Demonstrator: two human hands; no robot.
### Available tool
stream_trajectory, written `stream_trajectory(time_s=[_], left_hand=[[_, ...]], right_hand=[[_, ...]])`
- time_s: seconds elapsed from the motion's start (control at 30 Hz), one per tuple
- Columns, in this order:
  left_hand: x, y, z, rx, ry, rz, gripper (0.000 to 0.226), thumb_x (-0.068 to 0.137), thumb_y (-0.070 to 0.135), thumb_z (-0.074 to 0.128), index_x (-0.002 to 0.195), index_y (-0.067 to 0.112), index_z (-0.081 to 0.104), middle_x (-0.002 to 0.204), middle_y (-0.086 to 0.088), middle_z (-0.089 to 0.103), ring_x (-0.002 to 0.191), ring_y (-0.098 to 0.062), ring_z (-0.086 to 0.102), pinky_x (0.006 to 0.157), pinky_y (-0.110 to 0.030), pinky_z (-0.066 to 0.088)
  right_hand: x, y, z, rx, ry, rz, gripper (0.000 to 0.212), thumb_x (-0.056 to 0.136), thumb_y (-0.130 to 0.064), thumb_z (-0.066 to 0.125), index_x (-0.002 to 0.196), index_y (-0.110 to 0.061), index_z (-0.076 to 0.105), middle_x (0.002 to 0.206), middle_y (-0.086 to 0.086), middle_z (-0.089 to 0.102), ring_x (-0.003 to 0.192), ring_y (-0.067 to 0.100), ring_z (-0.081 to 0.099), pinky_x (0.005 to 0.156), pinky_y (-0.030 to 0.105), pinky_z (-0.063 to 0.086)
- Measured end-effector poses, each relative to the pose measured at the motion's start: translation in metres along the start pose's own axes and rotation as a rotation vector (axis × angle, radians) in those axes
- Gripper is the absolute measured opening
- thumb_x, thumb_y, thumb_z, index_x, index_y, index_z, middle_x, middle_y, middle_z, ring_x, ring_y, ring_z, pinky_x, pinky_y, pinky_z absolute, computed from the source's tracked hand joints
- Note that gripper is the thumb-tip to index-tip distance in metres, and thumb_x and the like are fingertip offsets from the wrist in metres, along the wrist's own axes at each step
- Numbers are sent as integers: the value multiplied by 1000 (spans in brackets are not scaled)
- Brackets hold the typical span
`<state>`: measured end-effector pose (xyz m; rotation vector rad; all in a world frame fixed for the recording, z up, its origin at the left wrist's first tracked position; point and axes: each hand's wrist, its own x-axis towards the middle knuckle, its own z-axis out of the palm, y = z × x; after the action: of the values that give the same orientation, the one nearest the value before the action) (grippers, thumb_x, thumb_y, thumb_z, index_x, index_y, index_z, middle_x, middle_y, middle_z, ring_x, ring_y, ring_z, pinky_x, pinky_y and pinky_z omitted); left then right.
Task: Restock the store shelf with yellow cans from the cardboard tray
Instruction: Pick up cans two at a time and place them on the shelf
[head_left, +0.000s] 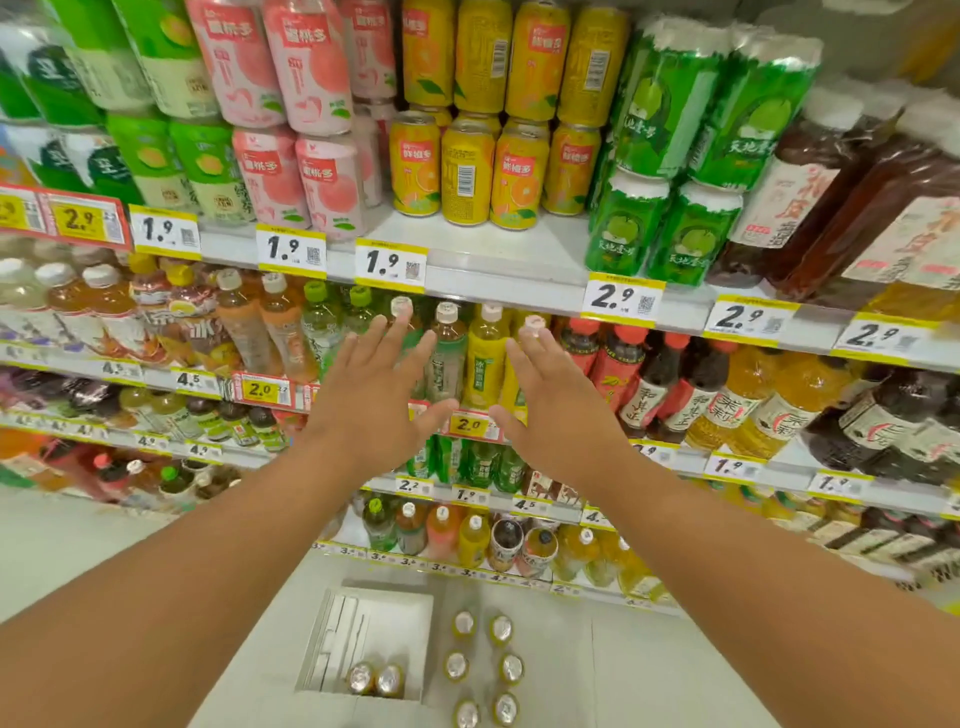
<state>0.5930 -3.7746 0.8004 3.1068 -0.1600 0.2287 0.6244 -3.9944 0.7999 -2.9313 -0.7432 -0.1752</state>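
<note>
Yellow cans (465, 171) stand stacked two high on the upper shelf (498, 260), above and beyond both sets of fingertips. Left hand (374, 395) and right hand (550, 400) reach forward side by side, fingers straight and spread, holding nothing. Past the fingers, bottled teas (485, 358) line the shelf below. Down on the floor, beneath the forearms, a white cardboard tray (374, 631) holds two cans (375, 679); six more loose cans (483, 667) stand just right of it.
</note>
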Motion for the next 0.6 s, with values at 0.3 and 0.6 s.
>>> stream_trajectory(time_s=[0.3, 0.6], left_hand=[[-83, -15, 79, 60, -64, -33, 86, 89, 75, 19, 157, 23, 24, 165, -12, 17, 153, -31, 14, 121, -51, 18], [-167, -57, 241, -42, -103, -78, 82, 89, 68, 32, 153, 17, 36, 161, -12, 30, 149, -32, 26, 119, -51, 26]], right_hand=[[-56, -33, 89, 52, -84, -47, 76, 98, -53, 40, 157, -9, 18, 165, 11, 10, 153, 28, 4, 124, 45, 15], [-100, -72, 252, 72, -187, -53, 74, 97, -47, 45, 157, -12, 20, 165, 6, 14, 153, 24, 8, 122, 37, 6]])
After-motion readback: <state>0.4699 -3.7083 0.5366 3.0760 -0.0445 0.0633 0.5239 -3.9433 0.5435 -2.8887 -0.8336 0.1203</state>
